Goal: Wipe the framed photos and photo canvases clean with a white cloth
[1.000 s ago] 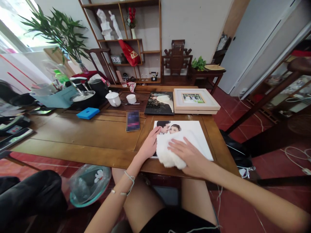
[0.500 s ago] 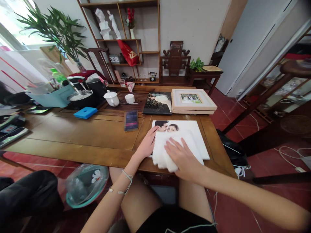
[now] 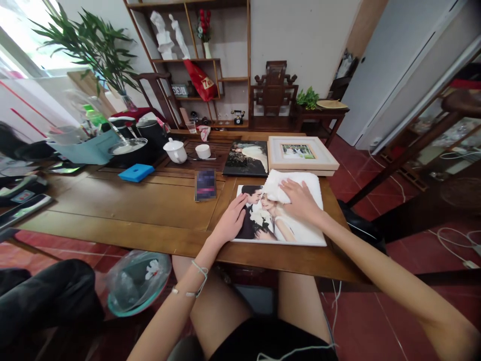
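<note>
A wedding photo panel lies flat near the table's front edge, showing a couple and a white bouquet. My left hand rests on its left edge, fingers stretched out flat and holding nothing. With my right hand I press a folded white cloth onto the panel's upper right part. My fingers are bent over the cloth, which covers the far right corner of the panel. Behind it lie a dark photo panel and a pale framed picture.
A phone lies left of the panel. Further left are a blue box, a white lidded cup, a small white bowl and a light-blue organizer. A lined bin stands on the floor below the table.
My right hand has slid the cloth from the panel's lower middle to its far right part, uncovering the couple and bouquet. My left hand stays at the left edge.
</note>
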A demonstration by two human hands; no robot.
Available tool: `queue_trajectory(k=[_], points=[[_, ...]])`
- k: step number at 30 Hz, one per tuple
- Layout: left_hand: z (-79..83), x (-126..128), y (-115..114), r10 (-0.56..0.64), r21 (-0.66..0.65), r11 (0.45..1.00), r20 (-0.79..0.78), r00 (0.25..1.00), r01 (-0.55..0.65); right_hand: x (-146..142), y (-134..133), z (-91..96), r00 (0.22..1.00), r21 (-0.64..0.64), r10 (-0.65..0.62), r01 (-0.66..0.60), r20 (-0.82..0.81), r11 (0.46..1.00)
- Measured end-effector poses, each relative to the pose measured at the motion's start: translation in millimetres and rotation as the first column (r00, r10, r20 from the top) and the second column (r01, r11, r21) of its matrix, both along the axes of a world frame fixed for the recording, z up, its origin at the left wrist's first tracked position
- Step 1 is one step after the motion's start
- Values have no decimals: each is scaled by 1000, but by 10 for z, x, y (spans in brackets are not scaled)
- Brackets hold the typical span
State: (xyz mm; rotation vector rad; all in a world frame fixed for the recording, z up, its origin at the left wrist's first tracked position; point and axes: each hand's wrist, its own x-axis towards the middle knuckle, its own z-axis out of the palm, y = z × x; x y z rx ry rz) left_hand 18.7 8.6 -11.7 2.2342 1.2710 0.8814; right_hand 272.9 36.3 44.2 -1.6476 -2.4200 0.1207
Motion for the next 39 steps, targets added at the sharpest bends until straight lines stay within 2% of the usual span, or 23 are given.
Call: queue_trajectory(k=[3, 5, 8, 10, 12, 17, 20, 23, 29, 31, 33, 35, 39], points=[[-13, -11, 9, -12, 6, 1000, 7, 1000, 12, -245, -451, 20, 987, -78, 158, -156, 27, 985], [-28, -25, 16, -39, 6, 999, 20, 999, 39, -372, -839, 33, 949, -121, 316, -312, 14, 943], [-44, -44, 21, -62, 9, 998, 41, 997, 62, -411, -1256, 45, 893, -140, 449, -449, -32, 882], [-44, -47, 20, -57, 4, 998, 46, 997, 57, -333, -1293, 42, 873, -141, 482, -487, -72, 862], [-33, -41, 16, -46, -5, 999, 35, 998, 47, -195, -1123, 29, 883, -120, 456, -467, -109, 876], [2, -10, 0, -2, -8, 1000, 30, 1000, 3, 271, -336, -24, 968, -37, 210, -217, -137, 975], [3, -1, -7, 6, -9, 1000, 53, 999, -5, 485, -147, -59, 988, -4, 84, -85, -127, 996], [-8, 5, -8, 13, 0, 1000, 56, 998, -13, 524, -396, -69, 991, 4, 107, -107, -81, 994], [-28, 12, 3, 13, 0, 1000, 45, 999, -13, 163, -1438, 36, 951, -97, 310, -308, 0, 946], [-28, 10, 4, 11, -6, 1000, 33, 999, -11, 55, -1531, 63, 930, -118, 367, -366, -21, 923], [-26, 4, 3, 8, -5, 1000, 22, 1000, -8, 19, -1380, 56, 918, -114, 391, -396, -61, 911], [-20, -4, -1, 7, 1, 1000, 20, 1000, -7, 65, -1037, 21, 922, -77, 375, -383, -97, 921], [7, -11, -11, -5, -10, 1000, 37, 999, 5, 301, -231, -64, 971, 35, 211, -208, -109, 977]])
